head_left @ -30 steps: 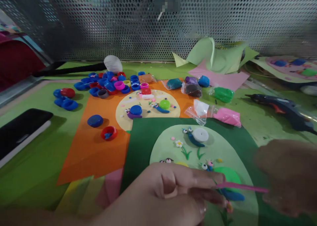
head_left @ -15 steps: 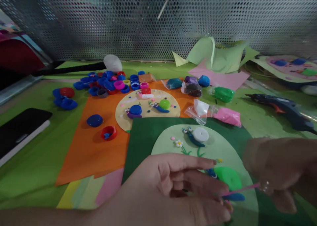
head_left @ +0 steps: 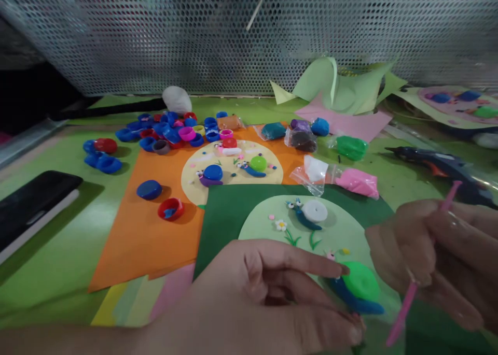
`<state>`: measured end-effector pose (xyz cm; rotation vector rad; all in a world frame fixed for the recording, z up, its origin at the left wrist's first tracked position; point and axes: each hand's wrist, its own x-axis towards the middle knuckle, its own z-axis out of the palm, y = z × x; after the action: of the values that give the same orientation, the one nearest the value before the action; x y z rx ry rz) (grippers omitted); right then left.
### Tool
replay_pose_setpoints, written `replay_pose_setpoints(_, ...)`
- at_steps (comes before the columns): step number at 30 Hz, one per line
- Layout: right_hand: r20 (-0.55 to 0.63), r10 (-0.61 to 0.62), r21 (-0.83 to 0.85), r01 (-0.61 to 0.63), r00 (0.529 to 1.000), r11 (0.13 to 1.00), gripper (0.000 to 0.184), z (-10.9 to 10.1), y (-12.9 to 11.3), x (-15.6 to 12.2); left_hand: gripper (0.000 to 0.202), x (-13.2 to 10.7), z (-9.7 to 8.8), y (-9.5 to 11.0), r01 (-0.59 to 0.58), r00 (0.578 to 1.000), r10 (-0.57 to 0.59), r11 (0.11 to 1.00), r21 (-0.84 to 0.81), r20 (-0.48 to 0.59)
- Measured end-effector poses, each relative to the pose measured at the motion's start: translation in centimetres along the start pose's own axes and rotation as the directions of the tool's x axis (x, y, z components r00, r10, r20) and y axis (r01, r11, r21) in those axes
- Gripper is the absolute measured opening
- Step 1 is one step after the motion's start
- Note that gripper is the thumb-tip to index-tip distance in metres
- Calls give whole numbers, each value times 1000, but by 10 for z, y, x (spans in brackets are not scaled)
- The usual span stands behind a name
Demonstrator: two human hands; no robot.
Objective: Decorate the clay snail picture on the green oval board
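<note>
The right hand (head_left: 436,256), closed on the pink stick (head_left: 402,313), has swung it upright, clear of the clay snail (head_left: 360,287), which the empty left hand (head_left: 272,298) touches with loose fingertips.

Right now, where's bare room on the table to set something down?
Freest: green table between the black phone and the orange sheet; also the orange sheet's lower half, below the red cap. Crowded: bottle caps and clay bags at the back, and the light green oval under the left hand and right hand.
</note>
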<state>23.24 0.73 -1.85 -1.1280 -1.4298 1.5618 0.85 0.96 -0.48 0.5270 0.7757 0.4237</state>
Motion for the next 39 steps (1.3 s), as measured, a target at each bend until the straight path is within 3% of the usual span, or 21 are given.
replay_pose_setpoints(2,51,1,131,-8,999,991,36,3,-4,5,22,-4,2,6,17,996,-5,992,128,-90)
replay_pose_setpoints(4,51,11,196,-21,999,980,34,4,-7,9,20,-10,-1,13,-34,985,98,919,393,-143)
replay_pose_setpoints(5,37,8,200,-15,999,980,34,5,-8,10,20,-12,-5,17,-117,970,217,805,581,-105)
replay_pose_setpoints(6,9,7,190,-9,1000,982,33,4,-9,10,21,-14,-10,20,-229,934,356,625,746,-11)
replay_pose_setpoints(7,-18,5,170,-2,1000,986,33,4,-9,11,21,-15,-16,22,-324,853,515,394,860,86)
replay_pose_setpoints(8,-38,2,147,3,999,989,34,4,-8,11,20,-16,-24,23,-335,789,594,200,921,158)
replay_pose_setpoints(9,-51,4,131,3,999,991,34,3,-7,11,21,-17,-32,24,-309,740,644,68,949,195)
replay_pose_setpoints(11,-53,20,116,-14,998,993,35,3,-5,12,19,-17,-47,21,-234,692,687,-77,969,221)
replay_pose_setpoints(14,-30,43,120,-39,999,992,35,3,0,13,18,-17,-61,14,-139,675,695,-209,968,247)
replay_pose_setpoints(18,-17,75,134,-72,997,988,37,5,3,16,25,-18,-66,11,-39,675,710,-236,971,200)
replay_pose_setpoints(23,-34,40,124,-36,999,992,34,10,3,20,30,-18,-69,15,-108,617,755,-196,975,220)
replay_pose_setpoints(31,-64,41,72,-36,997,997,34,11,3,21,35,-14,-70,16,-86,665,737,-82,993,119)
replay_pose_setpoints(35,-35,54,82,-51,998,995,34,12,3,29,39,-10,-68,19,-89,676,723,-115,989,145)
replay_pose_setpoints(39,14,44,111,-46,999,993,33,11,3,44,34,-8,-70,23,-91,681,693,-241,966,236)
